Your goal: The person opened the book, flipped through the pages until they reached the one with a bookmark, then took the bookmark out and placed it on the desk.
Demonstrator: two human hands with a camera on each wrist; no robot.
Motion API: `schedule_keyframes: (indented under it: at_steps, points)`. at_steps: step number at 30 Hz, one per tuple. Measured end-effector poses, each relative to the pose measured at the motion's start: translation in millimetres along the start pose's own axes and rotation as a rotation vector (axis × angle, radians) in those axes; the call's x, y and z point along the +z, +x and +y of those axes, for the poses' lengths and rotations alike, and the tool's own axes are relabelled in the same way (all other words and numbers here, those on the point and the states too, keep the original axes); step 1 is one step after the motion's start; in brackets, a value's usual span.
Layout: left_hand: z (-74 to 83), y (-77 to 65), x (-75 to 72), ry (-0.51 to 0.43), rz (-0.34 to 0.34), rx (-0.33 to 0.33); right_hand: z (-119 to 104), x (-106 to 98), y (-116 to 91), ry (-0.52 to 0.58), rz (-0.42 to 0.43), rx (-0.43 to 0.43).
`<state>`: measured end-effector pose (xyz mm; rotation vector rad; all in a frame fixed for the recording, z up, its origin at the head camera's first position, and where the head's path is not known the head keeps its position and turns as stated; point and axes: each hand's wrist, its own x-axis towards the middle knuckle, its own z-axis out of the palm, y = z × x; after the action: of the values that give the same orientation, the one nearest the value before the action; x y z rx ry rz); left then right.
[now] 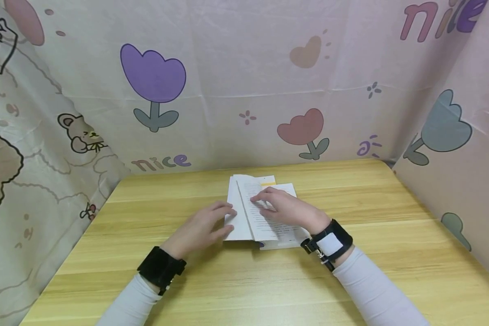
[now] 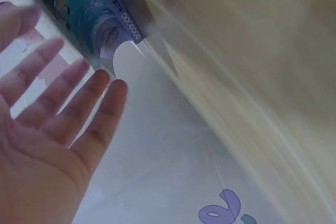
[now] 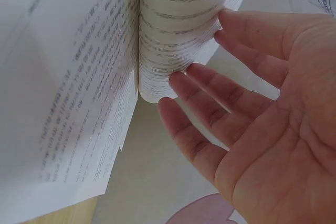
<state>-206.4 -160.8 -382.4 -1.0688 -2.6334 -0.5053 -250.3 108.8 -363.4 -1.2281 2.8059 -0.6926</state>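
White paper pages with rows of dark print make up an open, soft-paged book (image 1: 257, 228), which lies near the middle of a yellow wood-grain table (image 1: 244, 290). At least 2 layers of pages show on its right side, set unevenly, and a yellow-orange strip (image 1: 268, 184) marks the far edge. In the right wrist view 1 leaf bows into a smooth curve beside the fold. From the left wrist, part of a blue picture cover (image 2: 81, 1) with a purple border shows beneath, bearing a row of pale ring shapes.

The bare left hand (image 1: 203, 226) is at the book's left edge, fingers loose and apart, grasping nothing; whether they touch the paper, I cannot tell. The bare right hand (image 1: 288, 209) has its fingers extended and spread, the tips against the curved page without clasping it.

The right hand covers some of the printed lines, and the text is too small or blurred to read. Most of the cover is hidden or cut off.
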Motion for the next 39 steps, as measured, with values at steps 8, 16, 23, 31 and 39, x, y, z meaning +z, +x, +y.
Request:
schedule_keyframes:
  at_steps: [8,16,23,31,39]
  points:
    - [-1.3,5.4,-5.3,-0.038,0.209,0.042,-4,4,3,0.012,-0.01,-0.014]
    - [2.6,8.0,-8.0,-0.033,0.282,0.081,-6,8,2,0.033,-0.041,-0.019]
    - [6.2,9.9,-5.1,-0.011,0.253,0.17,-7,12,3,0.021,-0.035,-0.046]
    - [7.4,8.9,0.6,0.003,0.218,0.182,-12,15,3,0.002,-0.013,0.02]
    - [7.7,8.3,2.5,0.02,0.2,0.166,-13,16,6,-0.038,0.009,-0.027]
